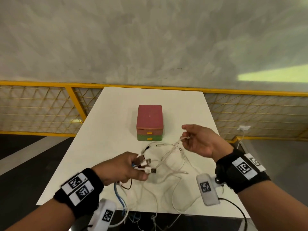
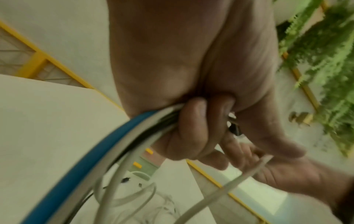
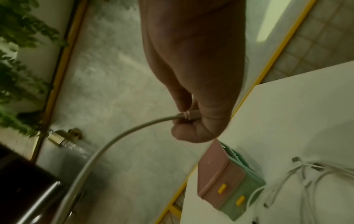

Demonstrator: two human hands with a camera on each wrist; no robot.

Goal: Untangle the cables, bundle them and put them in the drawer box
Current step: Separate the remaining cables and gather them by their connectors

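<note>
Left hand [image 1: 122, 167] clamps gathered USB plugs; right hand [image 1: 198, 140] pinches white cable end [image 1: 184, 138] near pink-green plastic drawer box [image 1: 149, 122]; hard pull risks tightening knots.

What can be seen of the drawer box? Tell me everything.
The drawer box is a small, plastic-looking stack of two drawers: a pink one on top with a flat pink lid, a green one below, each with a yellow handle. Both look closed. It stands upright on the white table, fronts facing the person, beyond the cables. Neither hand touches it.
</note>
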